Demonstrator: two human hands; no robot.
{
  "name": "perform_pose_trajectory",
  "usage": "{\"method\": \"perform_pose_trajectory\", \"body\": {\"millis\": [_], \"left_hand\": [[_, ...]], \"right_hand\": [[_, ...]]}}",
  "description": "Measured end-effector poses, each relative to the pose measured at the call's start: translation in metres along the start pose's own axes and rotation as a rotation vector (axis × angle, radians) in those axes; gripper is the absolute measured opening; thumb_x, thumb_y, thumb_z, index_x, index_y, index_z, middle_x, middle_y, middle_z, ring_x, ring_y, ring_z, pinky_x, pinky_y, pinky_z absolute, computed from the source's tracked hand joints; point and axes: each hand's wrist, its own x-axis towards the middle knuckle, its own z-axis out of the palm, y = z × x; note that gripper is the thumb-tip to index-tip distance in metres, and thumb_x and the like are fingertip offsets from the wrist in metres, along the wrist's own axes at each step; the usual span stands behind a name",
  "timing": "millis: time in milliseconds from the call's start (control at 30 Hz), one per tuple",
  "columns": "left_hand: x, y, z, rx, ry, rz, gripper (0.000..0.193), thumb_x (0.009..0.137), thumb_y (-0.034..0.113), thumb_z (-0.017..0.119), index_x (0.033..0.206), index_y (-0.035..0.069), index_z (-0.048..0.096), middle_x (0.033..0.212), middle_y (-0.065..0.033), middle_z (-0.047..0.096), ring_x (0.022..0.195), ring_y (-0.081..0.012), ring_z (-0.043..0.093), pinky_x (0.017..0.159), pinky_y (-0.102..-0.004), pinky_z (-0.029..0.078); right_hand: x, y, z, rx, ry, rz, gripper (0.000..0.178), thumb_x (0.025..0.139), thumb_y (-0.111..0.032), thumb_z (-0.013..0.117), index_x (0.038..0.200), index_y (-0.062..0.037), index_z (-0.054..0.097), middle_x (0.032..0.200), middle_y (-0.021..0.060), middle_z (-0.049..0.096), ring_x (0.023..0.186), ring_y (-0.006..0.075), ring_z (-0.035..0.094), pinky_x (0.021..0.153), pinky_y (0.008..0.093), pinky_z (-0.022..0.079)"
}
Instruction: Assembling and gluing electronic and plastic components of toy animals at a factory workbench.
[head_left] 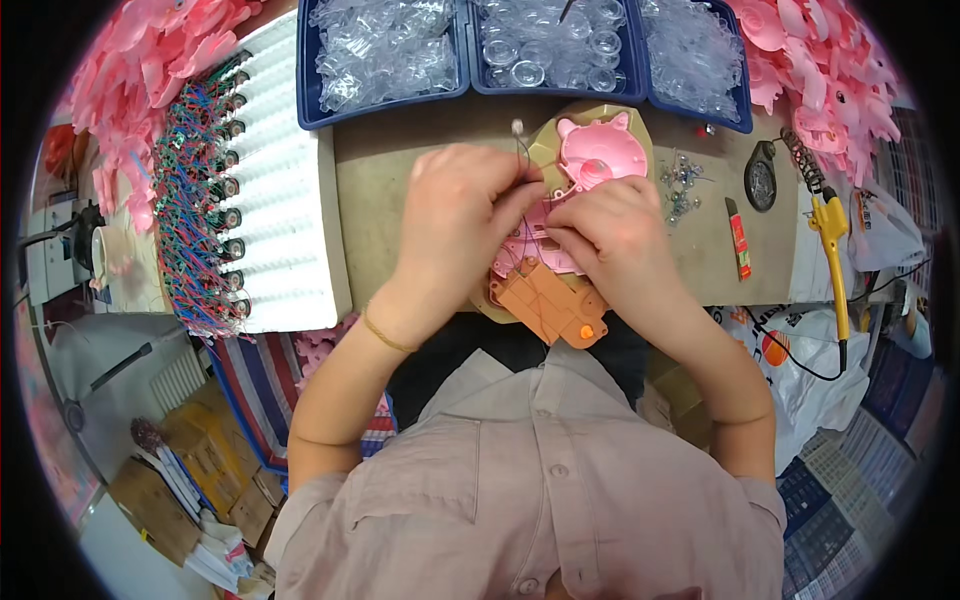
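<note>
Pinching thin wire point(523, 145) (left); both hands point(460, 195) point(622, 235) curled inward; right at pink shell point(555, 258)

I saw: pink eared shell point(592, 142) | orange plastic housing point(540, 300) | navy bins point(558, 93) | yellow-handled soldering iron point(833, 245) | red-white-blue striped bag point(245, 385)

We note left forearm point(392, 320) and right forearm point(685, 330) angled inward, elbows point(325, 442) bent. Left hand point(462, 205): back upward, thumb point(520, 205) and forefinger point(512, 172) pinched together. Right hand point(617, 225): just beside it, fingers point(590, 207) curled, thumb bent.
</note>
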Motion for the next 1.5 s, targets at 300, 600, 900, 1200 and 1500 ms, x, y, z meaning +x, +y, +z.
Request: {"method": "perform_pose_trajectory", "body": {"millis": [300,600,900,1200,1500], "left_hand": [[-0.011,0.000,0.011,-0.050,0.127,0.034,0.011,0.077,0.016,0.071,0.082,0.007,0.067,0.074,-0.0053,0.063,0.078,-0.0243,0.060,0.076,-0.0373,0.042],[-0.010,0.001,0.014,-0.044,0.148,0.038,0.012,0.077,0.016,0.071,0.083,0.007,0.067,0.075,-0.0051,0.064,0.078,-0.0247,0.060,0.077,-0.0369,0.042],[-0.004,0.007,0.020,-0.235,0.177,-0.102,0.013,0.077,0.018,0.071,0.082,0.006,0.069,0.073,-0.0071,0.065,0.076,-0.0259,0.060,0.073,-0.0362,0.043],[-0.005,0.001,-0.008,-0.029,0.166,0.007,0.013,0.083,0.014,0.065,0.086,0.001,0.065,0.079,-0.0070,0.063,0.079,-0.0220,0.057,0.072,-0.0311,0.044],[0.005,0.003,-0.020,-0.799,-0.136,-0.556,0.023,0.092,0.021,0.060,0.093,-0.001,0.066,0.077,-0.0027,0.066,0.073,-0.0055,0.056,0.068,-0.0211,0.044]], "right_hand": [[-0.001,-0.009,0.000,-0.214,0.051,-0.084,0.011,0.079,-0.010,0.067,0.089,-0.0057,0.068,0.088,0.0052,0.063,0.086,0.0215,0.058,0.090,0.0389,0.038],[0.000,0.002,-0.006,-0.073,0.053,-0.046,0.009,0.082,-0.010,0.064,0.090,-0.0058,0.066,0.085,0.0050,0.062,0.088,0.0227,0.058,0.086,0.0388,0.039],[0.005,-0.006,-0.002,-0.170,0.016,-0.102,0.009,0.078,-0.008,0.061,0.084,-0.0029,0.065,0.080,0.0066,0.061,0.083,0.0245,0.057,0.083,0.0382,0.041],[-0.042,-0.053,-0.029,-0.194,-0.026,0.074,0.053,0.065,-0.029,0.078,0.107,-0.0018,0.058,0.104,0.0110,0.053,0.097,0.0316,0.049,0.088,0.0453,0.036],[-0.036,-0.051,-0.041,0.085,-0.176,0.266,0.055,0.064,-0.014,0.079,0.111,0.0002,0.054,0.112,0.0137,0.052,0.104,0.0336,0.053,0.086,0.0398,0.045]]}}
